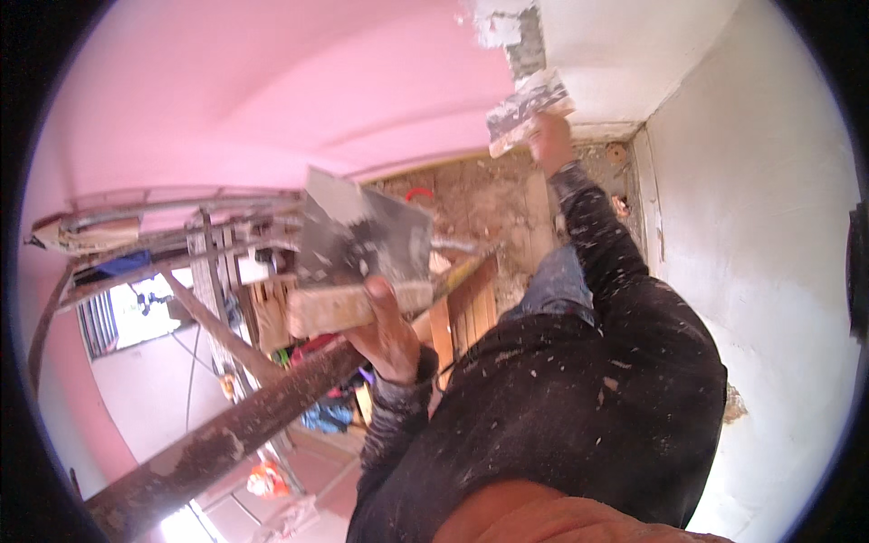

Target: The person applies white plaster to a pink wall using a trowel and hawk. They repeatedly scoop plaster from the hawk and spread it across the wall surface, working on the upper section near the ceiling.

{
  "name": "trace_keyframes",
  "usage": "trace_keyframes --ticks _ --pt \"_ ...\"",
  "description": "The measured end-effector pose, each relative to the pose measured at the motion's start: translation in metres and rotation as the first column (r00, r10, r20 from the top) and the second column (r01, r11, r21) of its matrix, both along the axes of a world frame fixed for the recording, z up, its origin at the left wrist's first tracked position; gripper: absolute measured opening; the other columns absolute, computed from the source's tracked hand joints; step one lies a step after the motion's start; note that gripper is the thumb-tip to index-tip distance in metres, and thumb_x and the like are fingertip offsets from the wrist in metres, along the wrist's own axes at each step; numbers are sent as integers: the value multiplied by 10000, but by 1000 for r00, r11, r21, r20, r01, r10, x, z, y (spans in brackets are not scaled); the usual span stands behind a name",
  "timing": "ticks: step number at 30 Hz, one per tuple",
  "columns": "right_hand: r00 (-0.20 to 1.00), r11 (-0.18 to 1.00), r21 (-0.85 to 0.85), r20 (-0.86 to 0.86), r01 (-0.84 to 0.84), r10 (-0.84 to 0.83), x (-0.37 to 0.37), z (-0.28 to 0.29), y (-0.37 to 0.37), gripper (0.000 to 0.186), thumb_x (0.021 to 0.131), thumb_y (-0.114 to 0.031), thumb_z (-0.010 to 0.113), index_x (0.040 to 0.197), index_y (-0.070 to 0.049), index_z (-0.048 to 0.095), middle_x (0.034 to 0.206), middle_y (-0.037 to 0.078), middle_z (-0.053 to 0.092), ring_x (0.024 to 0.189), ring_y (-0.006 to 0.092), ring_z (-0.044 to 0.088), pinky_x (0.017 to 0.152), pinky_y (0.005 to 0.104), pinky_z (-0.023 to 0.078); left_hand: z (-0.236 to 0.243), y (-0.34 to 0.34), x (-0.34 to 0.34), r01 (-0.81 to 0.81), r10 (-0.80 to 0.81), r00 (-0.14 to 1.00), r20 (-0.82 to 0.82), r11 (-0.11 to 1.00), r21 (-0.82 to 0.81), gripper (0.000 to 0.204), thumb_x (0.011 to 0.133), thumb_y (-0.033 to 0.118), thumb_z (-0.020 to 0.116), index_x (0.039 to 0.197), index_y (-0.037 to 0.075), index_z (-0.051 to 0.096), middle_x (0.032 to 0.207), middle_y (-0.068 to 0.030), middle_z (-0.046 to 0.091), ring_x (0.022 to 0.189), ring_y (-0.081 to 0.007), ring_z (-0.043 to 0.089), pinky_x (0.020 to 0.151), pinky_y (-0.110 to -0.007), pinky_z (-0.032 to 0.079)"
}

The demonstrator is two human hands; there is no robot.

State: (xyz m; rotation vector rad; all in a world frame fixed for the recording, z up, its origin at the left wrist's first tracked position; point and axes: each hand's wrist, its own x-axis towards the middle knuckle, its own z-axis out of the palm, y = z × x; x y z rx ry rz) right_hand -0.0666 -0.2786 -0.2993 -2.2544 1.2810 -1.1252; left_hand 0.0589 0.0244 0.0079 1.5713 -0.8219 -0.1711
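My left hand (389,339) grips the pale wooden handle (326,304) of a wide metal scraper (358,231), its smeared grey blade raised beside a pink wall (253,81). Higher up, my right hand (550,140) holds a second wide putty knife (527,109), streaked with white and grey, at the junction of the pink surface and a white wall, just below a rough grey-and-white patch (520,41). The right hand is slightly blurred. Both dark sleeves are spattered with white flecks.
Wooden scaffold planks and poles (226,434) cross the left and middle, with clutter (326,416) and a tiled floor below. A barred window (131,312) is at the left. A white wall (751,208) runs close along the right; rough debris-covered boards (471,199) lie beneath the hands.
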Motion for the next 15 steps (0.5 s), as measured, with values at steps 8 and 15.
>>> trace_keyframes --ticks 8,15 --pt "427 773 395 664 496 -614 139 69 -66 612 791 57 537 1383 53 381 1337 275 452 1258 426 400 1071 485 307 -5 8 -8 145 -140 989 -54 982 121 647 942 348 591 1368 -70 340 1321 -178 451 1196 -256 445 1050 -391 312" --pt "391 653 374 572 658 -721 166 98 -94 626 783 56 524 1383 83 345 1324 309 411 1236 438 386 1048 481 317 -13 18 0 133 -112 981 -159 982 131 586 932 348 622 1279 -75 410 1205 -155 520 1082 -230 520 949 -357 405"
